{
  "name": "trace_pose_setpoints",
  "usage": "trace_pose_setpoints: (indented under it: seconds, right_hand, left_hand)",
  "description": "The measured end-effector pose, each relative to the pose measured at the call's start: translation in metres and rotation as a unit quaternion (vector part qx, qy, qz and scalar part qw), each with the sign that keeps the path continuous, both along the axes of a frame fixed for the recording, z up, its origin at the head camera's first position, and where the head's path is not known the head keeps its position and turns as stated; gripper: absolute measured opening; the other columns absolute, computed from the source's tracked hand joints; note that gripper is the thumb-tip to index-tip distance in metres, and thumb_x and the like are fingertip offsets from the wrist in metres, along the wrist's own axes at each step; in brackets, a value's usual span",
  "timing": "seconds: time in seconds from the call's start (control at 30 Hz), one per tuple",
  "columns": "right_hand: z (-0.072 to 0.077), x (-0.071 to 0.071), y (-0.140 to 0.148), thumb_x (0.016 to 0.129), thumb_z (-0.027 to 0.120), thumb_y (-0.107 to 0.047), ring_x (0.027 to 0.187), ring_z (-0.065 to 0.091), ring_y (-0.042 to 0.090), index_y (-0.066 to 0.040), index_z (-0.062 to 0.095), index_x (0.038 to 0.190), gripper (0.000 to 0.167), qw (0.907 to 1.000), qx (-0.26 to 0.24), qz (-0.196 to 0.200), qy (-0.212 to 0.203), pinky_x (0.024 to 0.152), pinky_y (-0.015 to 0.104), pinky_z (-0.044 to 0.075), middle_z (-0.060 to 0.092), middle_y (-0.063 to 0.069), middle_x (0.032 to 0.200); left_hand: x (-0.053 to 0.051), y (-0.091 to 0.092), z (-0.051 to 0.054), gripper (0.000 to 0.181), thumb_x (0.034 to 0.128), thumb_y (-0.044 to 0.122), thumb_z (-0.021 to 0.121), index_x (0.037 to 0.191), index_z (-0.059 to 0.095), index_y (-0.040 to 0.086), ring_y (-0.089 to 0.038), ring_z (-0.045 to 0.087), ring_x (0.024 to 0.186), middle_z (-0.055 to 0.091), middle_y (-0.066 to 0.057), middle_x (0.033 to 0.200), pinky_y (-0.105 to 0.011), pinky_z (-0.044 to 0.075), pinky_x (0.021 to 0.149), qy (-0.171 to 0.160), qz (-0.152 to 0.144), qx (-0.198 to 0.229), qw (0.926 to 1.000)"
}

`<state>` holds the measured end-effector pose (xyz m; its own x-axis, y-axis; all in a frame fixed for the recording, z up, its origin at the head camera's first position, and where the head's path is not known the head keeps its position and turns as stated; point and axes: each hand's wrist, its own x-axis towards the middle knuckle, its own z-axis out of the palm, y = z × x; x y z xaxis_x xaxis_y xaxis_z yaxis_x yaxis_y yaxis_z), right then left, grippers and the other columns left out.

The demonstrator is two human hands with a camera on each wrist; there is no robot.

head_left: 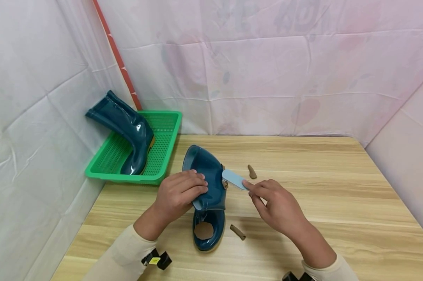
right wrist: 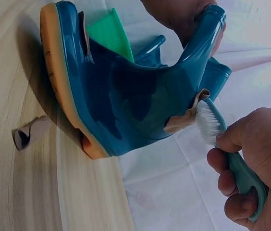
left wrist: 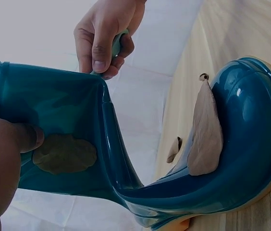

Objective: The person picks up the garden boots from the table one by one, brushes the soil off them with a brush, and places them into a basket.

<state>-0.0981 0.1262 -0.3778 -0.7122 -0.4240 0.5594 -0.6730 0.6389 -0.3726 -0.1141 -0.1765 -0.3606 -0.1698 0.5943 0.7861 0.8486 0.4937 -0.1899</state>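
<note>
"Wood-grain table (head_left: 320, 195); what's in your green perforated basket (head_left: 127, 178)?"

"One glossy boot (head_left: 128, 127); right of the basket, your left hand (head_left: 179, 195) is curled round another boot (head_left: 211, 168), your right hand (head_left: 276, 203) round a bristled brush (head_left: 234, 178)"

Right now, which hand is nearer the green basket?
Left. The left hand, gripping a boot, is near the basket; the right hand, holding a brush, is farther off, past the boot.
</note>
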Motion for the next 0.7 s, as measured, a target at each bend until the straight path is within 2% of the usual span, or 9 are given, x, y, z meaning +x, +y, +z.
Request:
trace_pose_setpoints:
  seconds: [0.7]
  right_hand:
    - [-0.0027,-0.0002,0.0059,0.088,0.078,-0.002,0.087,0.062,0.014,-0.012,0.075,0.125,0.039,0.9999,0.003,-0.002,-0.013,0.059,0.025,0.047,0.072,-0.006,0.097]
  left_hand:
    - [0.0000,0.0006,0.0005,0.021,0.1029,0.006,0.062,0.091,0.079,0.007,-0.020,0.074,0.096,0.077,-0.006,0.097,-0.040,0.058,0.092,-0.004,0.000,0.001,1.0000]
